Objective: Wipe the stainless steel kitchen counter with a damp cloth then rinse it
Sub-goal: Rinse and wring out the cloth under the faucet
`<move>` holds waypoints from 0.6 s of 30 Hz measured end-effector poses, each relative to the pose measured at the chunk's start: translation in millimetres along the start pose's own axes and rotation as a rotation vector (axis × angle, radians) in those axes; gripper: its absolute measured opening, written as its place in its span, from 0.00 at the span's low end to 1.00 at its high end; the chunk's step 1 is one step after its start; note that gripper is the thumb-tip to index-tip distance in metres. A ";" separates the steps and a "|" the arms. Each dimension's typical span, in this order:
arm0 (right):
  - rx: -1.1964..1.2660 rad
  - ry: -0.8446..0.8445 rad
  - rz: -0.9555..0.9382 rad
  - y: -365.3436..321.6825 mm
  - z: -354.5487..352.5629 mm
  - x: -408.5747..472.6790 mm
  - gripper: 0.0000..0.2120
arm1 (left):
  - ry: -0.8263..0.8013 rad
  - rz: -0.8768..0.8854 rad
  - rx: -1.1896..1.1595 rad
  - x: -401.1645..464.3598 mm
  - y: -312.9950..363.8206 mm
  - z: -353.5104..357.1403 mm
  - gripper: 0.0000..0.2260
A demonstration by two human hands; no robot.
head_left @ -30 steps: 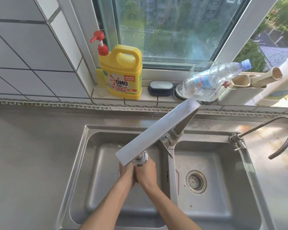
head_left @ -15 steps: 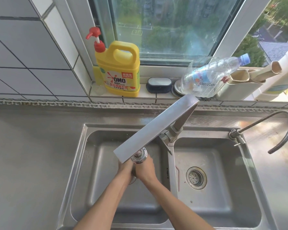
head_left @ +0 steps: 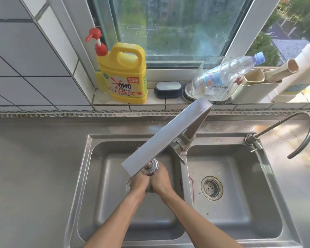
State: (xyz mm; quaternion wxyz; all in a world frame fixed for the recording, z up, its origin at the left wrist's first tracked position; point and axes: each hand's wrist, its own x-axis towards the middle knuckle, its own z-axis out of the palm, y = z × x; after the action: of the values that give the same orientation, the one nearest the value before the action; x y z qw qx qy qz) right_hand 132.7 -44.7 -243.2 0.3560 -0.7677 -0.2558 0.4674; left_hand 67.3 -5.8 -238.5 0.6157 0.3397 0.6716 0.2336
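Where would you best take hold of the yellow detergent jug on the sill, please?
Grip the jug by the loop handle moulded into its top, reaching from the front over the counter. It stands upright with the handle opening facing the room, while the red pump on its left shoulder looks too slim to lift by.

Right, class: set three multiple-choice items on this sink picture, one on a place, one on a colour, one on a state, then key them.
1. Where are both hands?
A. over the left basin
B. over the right basin
C. on the windowsill

2. What colour is the detergent jug's pump?
A. blue
B. red
C. green

3. How does the clear plastic bottle stand?
A. upright
B. tilted, cap up to the right
C. flat in the sink

Key: 1 A, the left hand and right hand meet under the faucet in the left basin. 2 B, the detergent jug carries a red pump. 3 B, the clear plastic bottle leans on the windowsill.
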 end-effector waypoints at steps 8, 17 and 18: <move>-0.048 -0.010 0.040 -1.0 -10.1 18.6 0.11 | -0.107 -0.033 0.167 -10.2 -11.2 -1.6 0.13; -0.081 -0.387 0.077 4.3 -39.5 19.5 0.15 | -0.501 0.111 0.618 9.2 -4.6 -69.9 0.23; -0.082 -0.444 0.055 0.5 -40.5 17.5 0.18 | -0.587 0.097 0.541 6.5 -3.2 -69.1 0.20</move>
State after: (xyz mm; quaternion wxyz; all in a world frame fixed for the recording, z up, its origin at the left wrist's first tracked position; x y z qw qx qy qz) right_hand 176.8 -44.8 -240.5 0.2468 -0.6665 -0.3255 0.6237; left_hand -1.5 4.1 -236.0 0.6579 0.5730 0.4878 -0.0297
